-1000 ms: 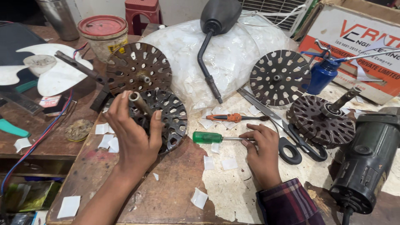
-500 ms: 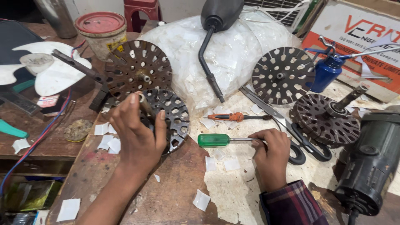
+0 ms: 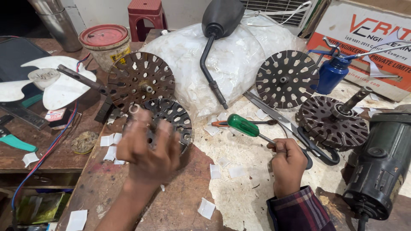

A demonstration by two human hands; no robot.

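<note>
The left hand (image 3: pixel 147 149), blurred, lifts over the dark slotted stator (image 3: pixel 169 124) on the bench (image 3: pixel 180 201); its fingers' spread cannot be told. The right hand (image 3: pixel 291 164), right of the stator, grips a green-handled screwdriver (image 3: pixel 246 127), now raised off the bench. Next, judging by this, the tip must meet the stator.

A worn wooden bench (image 3: pixel 180 205) is seen, stained dark on the left and crusted with pale residue on the right. A pale wall (image 3: pixel 107 10) is made out behind it. A red plastic stool (image 3: pixel 147 10) is set against that wall, and a white grille (image 3: pixel 274 5) is glimpsed at top. Even light is cast throughout.
</note>
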